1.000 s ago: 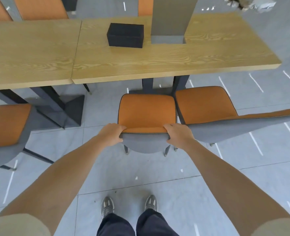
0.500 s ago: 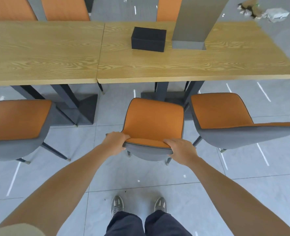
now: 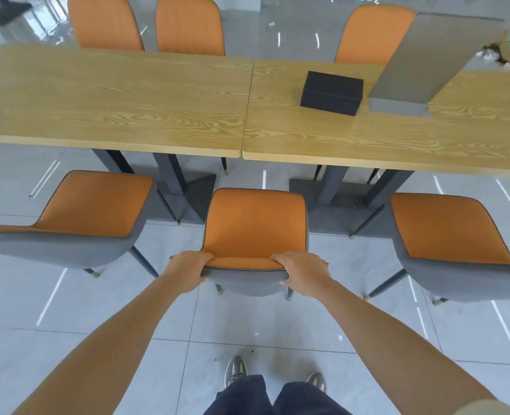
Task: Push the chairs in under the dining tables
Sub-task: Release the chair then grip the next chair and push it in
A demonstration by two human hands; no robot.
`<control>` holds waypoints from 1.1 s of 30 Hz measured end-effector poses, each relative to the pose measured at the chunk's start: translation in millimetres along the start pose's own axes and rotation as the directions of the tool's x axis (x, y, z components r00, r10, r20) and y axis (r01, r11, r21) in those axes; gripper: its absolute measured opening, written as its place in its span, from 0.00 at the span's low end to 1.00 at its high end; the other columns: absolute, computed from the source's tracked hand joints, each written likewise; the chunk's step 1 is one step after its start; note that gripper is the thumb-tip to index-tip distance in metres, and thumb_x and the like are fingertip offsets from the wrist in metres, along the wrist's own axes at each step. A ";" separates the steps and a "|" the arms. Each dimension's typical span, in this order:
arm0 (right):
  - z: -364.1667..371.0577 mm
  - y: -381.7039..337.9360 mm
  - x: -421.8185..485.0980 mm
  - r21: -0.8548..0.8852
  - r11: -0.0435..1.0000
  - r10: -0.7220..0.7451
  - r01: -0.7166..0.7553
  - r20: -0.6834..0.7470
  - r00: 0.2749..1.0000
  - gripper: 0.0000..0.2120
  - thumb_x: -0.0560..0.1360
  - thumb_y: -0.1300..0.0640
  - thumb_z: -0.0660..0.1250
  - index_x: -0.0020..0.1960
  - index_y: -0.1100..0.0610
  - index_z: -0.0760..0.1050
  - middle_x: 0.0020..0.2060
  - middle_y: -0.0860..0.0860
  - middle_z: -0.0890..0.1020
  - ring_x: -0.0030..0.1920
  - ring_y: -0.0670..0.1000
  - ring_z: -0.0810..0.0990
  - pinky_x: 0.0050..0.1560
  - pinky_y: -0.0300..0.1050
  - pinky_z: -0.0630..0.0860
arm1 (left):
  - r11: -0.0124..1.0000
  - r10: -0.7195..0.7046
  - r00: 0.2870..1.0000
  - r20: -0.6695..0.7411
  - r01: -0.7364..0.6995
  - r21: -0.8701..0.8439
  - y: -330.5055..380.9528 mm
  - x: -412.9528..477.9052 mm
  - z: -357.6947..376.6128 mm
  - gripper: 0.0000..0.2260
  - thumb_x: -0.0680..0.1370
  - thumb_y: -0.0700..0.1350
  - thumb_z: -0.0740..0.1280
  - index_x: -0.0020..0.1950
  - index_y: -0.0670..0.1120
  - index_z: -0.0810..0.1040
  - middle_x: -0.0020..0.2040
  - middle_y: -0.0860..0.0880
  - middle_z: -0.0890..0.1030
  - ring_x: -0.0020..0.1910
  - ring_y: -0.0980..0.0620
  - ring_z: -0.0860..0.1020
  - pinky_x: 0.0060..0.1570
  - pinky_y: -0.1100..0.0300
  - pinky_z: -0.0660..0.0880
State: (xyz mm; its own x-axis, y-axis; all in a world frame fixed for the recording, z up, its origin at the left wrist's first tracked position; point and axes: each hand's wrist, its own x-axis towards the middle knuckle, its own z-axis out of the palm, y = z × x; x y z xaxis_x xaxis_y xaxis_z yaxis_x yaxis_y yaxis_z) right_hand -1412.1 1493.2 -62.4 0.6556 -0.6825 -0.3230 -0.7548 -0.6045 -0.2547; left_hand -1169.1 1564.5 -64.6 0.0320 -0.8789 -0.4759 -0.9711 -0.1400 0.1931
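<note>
Both my hands grip the back of the middle chair [image 3: 255, 223], which stands on the floor short of the bench edge.

My shoes [image 3: 235, 372] stand on grey tiles. Ahead, my left hand [image 3: 189, 272] and right hand [image 3: 303, 274] curl their fingers over the backrest's top corners. A left chair [image 3: 95, 202] and a right chair [image 3: 445, 229] flank it, apart. Its seat faces the seam between the left bench [image 3: 113, 100] and the right bench [image 3: 367, 136], with dark pedestal bases [image 3: 193, 193] ahead on either side. A black box [image 3: 331, 92] and a grey pillar [image 3: 427, 64] sit on the right bench, and the far chairs [image 3: 190, 25] stand beyond.
</note>
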 end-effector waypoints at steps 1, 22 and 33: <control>0.3 -7.0 5.8 -0.005 1.000 -0.011 0.011 0.006 1.000 0.23 0.76 0.55 0.65 0.70 0.49 0.66 0.57 0.50 0.77 0.58 0.53 0.76 0.48 0.44 0.71 | 1.000 -0.008 1.000 0.002 0.008 -0.007 -9.2 -1.8 -1.2 0.17 0.77 0.40 0.63 0.65 0.48 0.72 0.56 0.46 0.80 0.56 0.44 0.77 0.55 0.52 0.74; -6.4 -48.1 38.8 -0.042 0.999 0.027 -0.026 0.024 0.999 0.25 0.77 0.56 0.65 0.72 0.51 0.63 0.62 0.51 0.76 0.61 0.54 0.75 0.54 0.46 0.72 | 0.996 0.076 0.997 -0.001 -0.076 0.041 -62.1 10.6 -22.3 0.18 0.75 0.38 0.62 0.64 0.50 0.72 0.56 0.47 0.78 0.55 0.45 0.76 0.46 0.56 0.71; -6.7 -62.9 52.1 -0.060 0.998 0.016 -0.013 0.043 0.999 0.26 0.77 0.55 0.65 0.72 0.52 0.63 0.62 0.52 0.76 0.60 0.56 0.75 0.55 0.49 0.73 | 0.999 -0.007 0.996 -0.084 0.012 0.049 -75.9 9.6 -19.6 0.13 0.75 0.39 0.63 0.59 0.47 0.75 0.54 0.45 0.81 0.54 0.43 0.77 0.54 0.53 0.73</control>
State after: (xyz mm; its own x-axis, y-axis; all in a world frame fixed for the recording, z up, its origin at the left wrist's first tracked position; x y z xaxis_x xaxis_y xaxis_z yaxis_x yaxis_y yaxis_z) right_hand -1330.3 1492.9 -57.1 0.6421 -0.6738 -0.3658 -0.7608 -0.6189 -0.1955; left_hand -1090.4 1557.8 -66.9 0.0590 -0.9131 -0.4035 -0.9812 -0.1275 0.1451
